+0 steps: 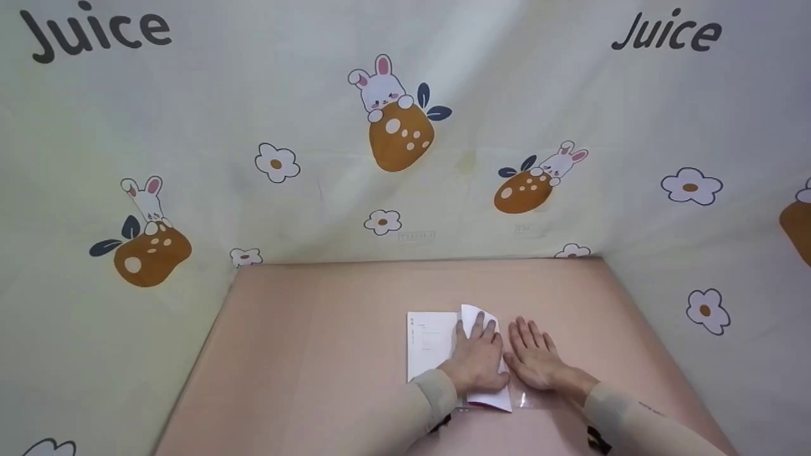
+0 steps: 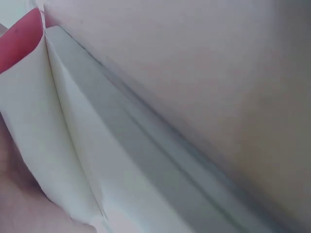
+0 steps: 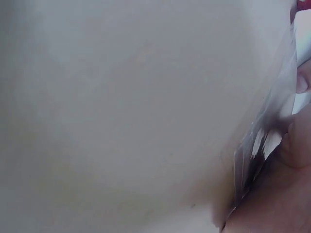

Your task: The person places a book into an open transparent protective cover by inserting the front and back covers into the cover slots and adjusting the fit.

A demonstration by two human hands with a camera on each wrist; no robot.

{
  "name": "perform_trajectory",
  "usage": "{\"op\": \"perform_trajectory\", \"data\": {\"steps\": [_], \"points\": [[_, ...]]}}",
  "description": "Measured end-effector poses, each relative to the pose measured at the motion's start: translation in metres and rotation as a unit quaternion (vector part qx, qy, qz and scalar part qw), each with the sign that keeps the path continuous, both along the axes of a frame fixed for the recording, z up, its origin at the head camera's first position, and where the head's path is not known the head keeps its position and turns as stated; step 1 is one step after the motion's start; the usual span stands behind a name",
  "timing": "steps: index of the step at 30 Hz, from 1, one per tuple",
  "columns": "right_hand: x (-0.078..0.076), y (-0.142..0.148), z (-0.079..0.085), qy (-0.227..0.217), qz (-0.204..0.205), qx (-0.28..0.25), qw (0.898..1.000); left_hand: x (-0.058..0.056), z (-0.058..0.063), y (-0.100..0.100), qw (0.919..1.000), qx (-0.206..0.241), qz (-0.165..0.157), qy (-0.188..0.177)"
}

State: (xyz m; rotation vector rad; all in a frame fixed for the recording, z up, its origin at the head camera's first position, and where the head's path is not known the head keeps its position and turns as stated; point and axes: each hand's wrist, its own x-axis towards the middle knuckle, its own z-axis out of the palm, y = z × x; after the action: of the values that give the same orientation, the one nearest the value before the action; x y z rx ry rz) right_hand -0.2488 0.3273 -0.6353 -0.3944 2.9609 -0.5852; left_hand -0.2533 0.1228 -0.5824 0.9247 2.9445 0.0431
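A book [image 1: 431, 345] lies open on the table, its printed white page to the left. My left hand [image 1: 476, 360] presses down with spread fingers on the book's white cover flap [image 1: 495, 401], which curves up at its corners. A strip of red shows on that flap's other side, clearest in the left wrist view as a red surface [image 2: 22, 41] beside the thick page block [image 2: 112, 141]. A clear plastic sheet [image 1: 529, 400] sticks out to the right of the book. My right hand [image 1: 535, 356] rests on this plastic with straight fingers, its thumb near the flap's edge.
The pinkish table top [image 1: 304, 342] reaches back to a pale cloth wall [image 1: 317, 209] printed with rabbits, fruit and flowers. Cloth also borders the table on the left and right.
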Motion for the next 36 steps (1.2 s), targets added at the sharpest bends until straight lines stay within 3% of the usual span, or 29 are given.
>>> {"op": "perform_trajectory", "data": {"steps": [9,13,17,22,25,27,31,36], "points": [[0.0,0.006,-0.002,-0.016,0.006,-0.004,1.0,0.002,0.001,0.016,0.9994,-0.016,0.028,0.013],[0.0,0.004,0.0,-0.026,0.003,0.016,1.0,-0.001,0.01,0.014,0.999,0.016,0.028,-0.032],[0.006,-0.003,0.017,-0.051,0.004,-0.006,0.999,-0.006,0.018,0.001,0.9935,0.058,0.001,-0.097],[0.007,-0.003,0.022,-0.053,0.019,-0.044,0.997,0.003,0.024,-0.014,0.9875,0.051,-0.044,-0.142],[0.003,-0.001,0.016,-0.05,0.021,-0.03,0.998,0.01,0.024,-0.018,0.9872,0.033,-0.063,-0.143],[0.0,0.0,0.013,-0.045,0.019,-0.019,0.999,0.012,0.022,-0.018,0.9898,0.017,-0.07,-0.123],[-0.006,0.005,0.0,-0.033,0.016,0.009,0.999,0.014,0.018,-0.018,0.9945,-0.007,-0.06,-0.086],[-0.005,0.009,-0.004,-0.036,0.018,0.001,0.999,0.017,0.013,-0.016,0.9961,-0.022,-0.044,-0.073]]}}
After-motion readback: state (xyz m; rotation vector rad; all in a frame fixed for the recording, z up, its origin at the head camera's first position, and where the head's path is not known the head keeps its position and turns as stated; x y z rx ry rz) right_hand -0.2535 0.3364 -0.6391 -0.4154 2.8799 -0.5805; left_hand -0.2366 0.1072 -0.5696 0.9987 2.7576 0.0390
